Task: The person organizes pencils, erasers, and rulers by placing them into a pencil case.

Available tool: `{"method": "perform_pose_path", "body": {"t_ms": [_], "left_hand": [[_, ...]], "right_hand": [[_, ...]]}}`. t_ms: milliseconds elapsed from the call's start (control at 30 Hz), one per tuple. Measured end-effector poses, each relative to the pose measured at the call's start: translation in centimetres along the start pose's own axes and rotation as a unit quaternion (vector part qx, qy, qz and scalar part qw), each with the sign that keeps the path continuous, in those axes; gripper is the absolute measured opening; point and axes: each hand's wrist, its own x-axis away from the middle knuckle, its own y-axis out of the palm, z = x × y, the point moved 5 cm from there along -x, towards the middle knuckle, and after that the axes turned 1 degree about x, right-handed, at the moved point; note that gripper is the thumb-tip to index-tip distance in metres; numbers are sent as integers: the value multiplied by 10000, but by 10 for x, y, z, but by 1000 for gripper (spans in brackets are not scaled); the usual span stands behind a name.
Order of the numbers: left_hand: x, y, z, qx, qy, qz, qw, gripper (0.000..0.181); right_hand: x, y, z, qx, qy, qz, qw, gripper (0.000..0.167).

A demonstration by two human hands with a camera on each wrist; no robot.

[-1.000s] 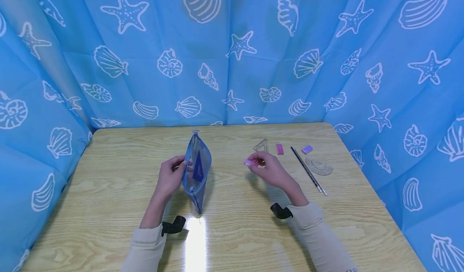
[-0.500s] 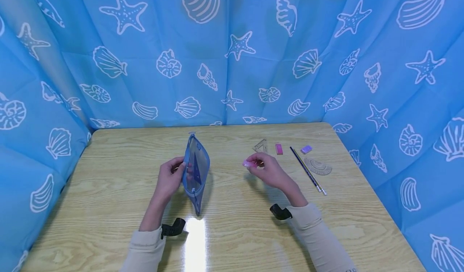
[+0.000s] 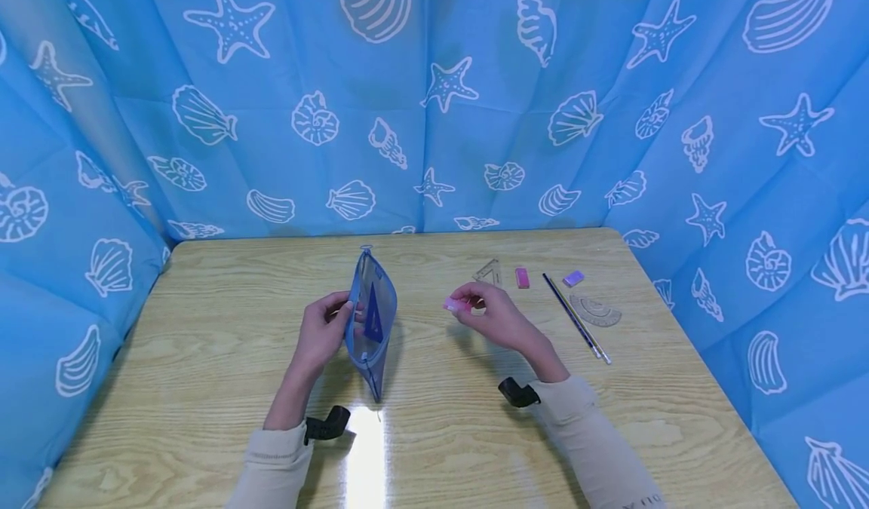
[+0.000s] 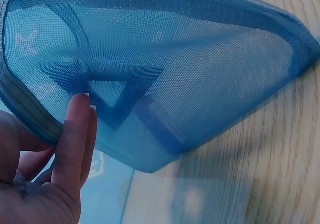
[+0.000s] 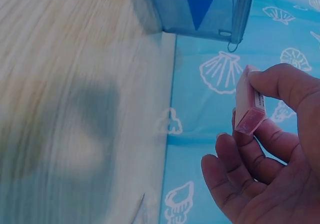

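A blue mesh zip pouch (image 3: pixel 380 343) stands with its mouth open, pinched at its left rim by my left hand (image 3: pixel 324 332). Inside it a dark blue set square (image 3: pixel 373 320) shows; in the left wrist view the set square (image 4: pixel 132 107) and a darker bar-shaped item (image 4: pixel 162 126) show through the mesh (image 4: pixel 210 59). My right hand (image 3: pixel 498 320) holds a pink eraser (image 3: pixel 456 305) over the table, right of the pouch. The right wrist view has the eraser (image 5: pixel 249 102) pinched between thumb and fingertips.
On the table (image 3: pixel 224 358), at the right, lie a clear set square (image 3: pixel 490 271), a pink eraser (image 3: pixel 522 278), a purple eraser (image 3: pixel 573 278), two pencils (image 3: pixel 573 313) and a clear protractor (image 3: pixel 597 311). A blue shell-patterned curtain (image 3: pixel 380 64) hangs behind.
My right hand has moved slightly left with the pink eraser, closer to the pouch. The pouch has shifted a little in my left hand, still held by its rim.
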Motion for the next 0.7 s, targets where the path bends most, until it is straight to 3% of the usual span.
{"method": "perform_pose_path", "body": {"t_ms": [400, 700], "left_hand": [[-2, 3, -2, -81, -46, 29, 10000, 30], [-2, 5, -3, -381, -79, 14, 9992, 31]], "right_hand": [[-23, 8, -29, 31, -652, -276, 9975, 17], [-36, 17, -53, 168, -897, -559, 9943, 15]]}}
